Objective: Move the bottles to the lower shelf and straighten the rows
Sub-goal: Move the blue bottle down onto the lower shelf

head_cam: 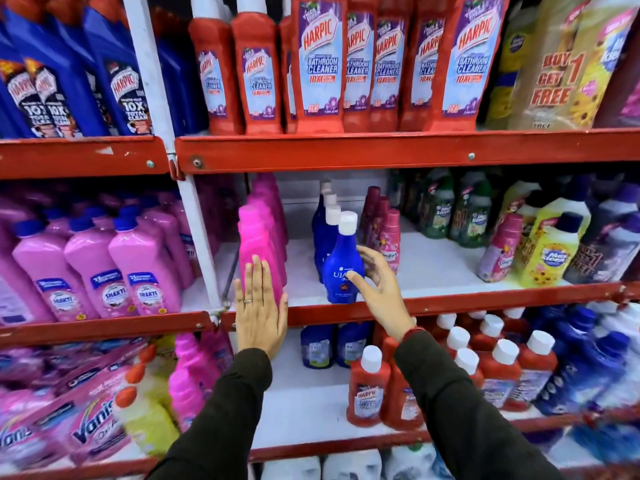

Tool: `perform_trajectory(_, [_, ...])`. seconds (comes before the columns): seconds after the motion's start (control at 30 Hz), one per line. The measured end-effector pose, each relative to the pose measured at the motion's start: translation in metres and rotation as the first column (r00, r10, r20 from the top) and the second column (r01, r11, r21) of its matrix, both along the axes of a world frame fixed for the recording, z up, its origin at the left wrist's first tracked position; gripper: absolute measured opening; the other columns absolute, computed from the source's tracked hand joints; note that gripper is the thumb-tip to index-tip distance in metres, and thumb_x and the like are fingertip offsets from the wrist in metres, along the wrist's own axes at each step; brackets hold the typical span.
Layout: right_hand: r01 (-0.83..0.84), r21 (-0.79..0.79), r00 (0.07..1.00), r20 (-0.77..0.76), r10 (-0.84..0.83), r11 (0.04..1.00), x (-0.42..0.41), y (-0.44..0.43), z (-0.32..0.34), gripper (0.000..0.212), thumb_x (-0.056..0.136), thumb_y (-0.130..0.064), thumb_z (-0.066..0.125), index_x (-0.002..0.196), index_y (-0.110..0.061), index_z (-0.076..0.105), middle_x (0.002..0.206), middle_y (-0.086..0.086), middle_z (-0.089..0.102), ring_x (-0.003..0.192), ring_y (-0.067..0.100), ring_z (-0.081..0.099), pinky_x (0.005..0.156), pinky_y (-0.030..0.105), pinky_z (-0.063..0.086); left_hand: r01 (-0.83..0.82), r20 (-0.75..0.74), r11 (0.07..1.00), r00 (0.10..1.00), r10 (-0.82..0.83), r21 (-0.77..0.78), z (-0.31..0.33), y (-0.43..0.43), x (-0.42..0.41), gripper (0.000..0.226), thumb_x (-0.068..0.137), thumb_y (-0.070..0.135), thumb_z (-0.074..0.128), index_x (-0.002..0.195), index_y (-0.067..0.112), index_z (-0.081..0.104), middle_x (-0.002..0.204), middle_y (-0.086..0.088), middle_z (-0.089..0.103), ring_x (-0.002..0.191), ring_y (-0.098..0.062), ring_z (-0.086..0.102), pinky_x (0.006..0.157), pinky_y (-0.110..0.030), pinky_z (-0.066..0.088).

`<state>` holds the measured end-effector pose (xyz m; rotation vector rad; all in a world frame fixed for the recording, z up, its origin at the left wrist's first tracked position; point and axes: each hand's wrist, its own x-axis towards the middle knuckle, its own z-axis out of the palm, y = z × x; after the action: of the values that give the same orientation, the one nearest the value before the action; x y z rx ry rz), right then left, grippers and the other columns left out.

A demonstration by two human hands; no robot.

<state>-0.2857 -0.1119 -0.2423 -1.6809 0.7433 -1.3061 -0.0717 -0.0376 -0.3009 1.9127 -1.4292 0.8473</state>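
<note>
On the middle shelf [450,299] a row of bright pink bottles [258,237] runs back from the front edge. My left hand [259,306] lies flat with fingers straight against the front pink bottle. Right of it stands a row of blue bottles with white caps; the front blue bottle [341,268] is at the shelf's edge. My right hand [379,282] curls loosely around its right side, thumb on the label and fingers behind, not closed tight. A short row of small dark pink bottles [389,237] stands just right of the blue ones.
The top shelf holds red bathroom cleaner bottles [318,60]. The lower shelf [311,403] has bare white space in the middle, red white-capped bottles [367,389] at right, two blue bottles [317,344] at the back, pink bottles [190,375] at left. A white upright post [201,216] divides the bays.
</note>
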Motion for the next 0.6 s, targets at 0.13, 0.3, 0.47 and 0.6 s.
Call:
perform_trajectory(0.13, [-0.015,0.076,0.999,0.048,0.011,0.997,0.006,-0.009,0.000,0.042,0.094,-0.003,0.065,0.128,-0.025,0.056,0.137,0.010,0.061,0.131,0.030,0.056,0.111,0.055,0.045,-0.004,-0.004,1.000,1.000,0.004,0.026,-0.012,-0.008,0.002,0.071,0.100,0.031,0.034,0.157,-0.005,0.015,0.166,-0.026,0.019,0.155,-0.034,0.013,0.129,-0.039,-0.007])
perform_trajectory(0.3, [-0.038,0.036,0.999,-0.030,0.039,0.999,0.011,-0.019,0.000,0.045,0.094,-0.003,0.064,0.120,-0.038,0.055,0.132,-0.001,0.061,0.128,0.021,0.056,0.112,0.044,0.046,-0.030,0.027,0.999,0.999,0.030,0.011,-0.021,-0.019,0.007,0.078,0.101,0.035,0.032,0.160,0.002,-0.008,0.166,-0.026,0.017,0.158,-0.025,-0.010,0.129,-0.038,-0.008])
perform_trajectory(0.47, [-0.057,0.047,0.997,-0.042,0.059,0.997,0.012,-0.027,-0.012,0.044,0.094,-0.004,0.064,0.127,-0.031,0.055,0.134,-0.003,0.060,0.128,0.019,0.056,0.110,0.039,0.048,-0.015,0.022,1.000,1.000,0.015,-0.011,-0.028,-0.023,0.011,0.079,0.101,0.033,0.033,0.160,0.003,-0.011,0.168,-0.022,0.008,0.158,-0.023,-0.015,0.130,-0.038,-0.007])
perform_trajectory(0.6, [-0.063,0.053,0.997,-0.032,0.065,0.997,0.014,-0.030,-0.017,0.044,0.095,-0.007,0.064,0.129,-0.033,0.055,0.137,-0.003,0.060,0.129,0.017,0.057,0.108,0.036,0.050,-0.020,0.027,1.000,0.999,0.020,-0.018,-0.030,-0.025,0.012,0.079,0.101,0.033,0.032,0.160,0.003,-0.011,0.165,-0.026,0.015,0.158,-0.024,-0.011,0.130,-0.040,-0.006])
